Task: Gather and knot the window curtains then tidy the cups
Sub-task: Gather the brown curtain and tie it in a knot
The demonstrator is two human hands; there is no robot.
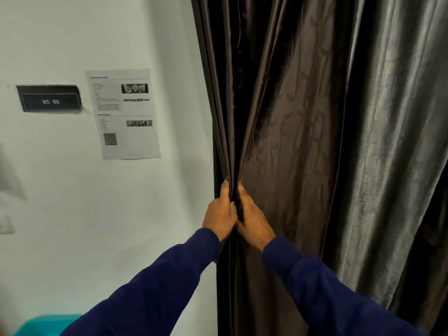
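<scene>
1. Head view looks at a dark brown curtain [286,122] hanging against a white wall [72,214], its left edge bunched into narrow vertical folds.
2. Left hand [221,214] grips those gathered folds from the left side, fingers curled round the cloth.
3. Right hand [253,221] lies just beside it, touching it, thumb and fingers pinching the same bunch from the right.
4. Both arms wear dark blue sleeves [327,287] reaching up from the bottom edge of the view.
5. Right of the brown curtain hangs a grey curtain [392,141] in loose pleats.
6. On the wall, left of the curtains, a printed paper sheet [122,113] hangs beside a black sign [49,98] reading "WS 05".
7. At the wall's lower left corner shows part of a teal object [41,324]; what it is cannot be told.
</scene>
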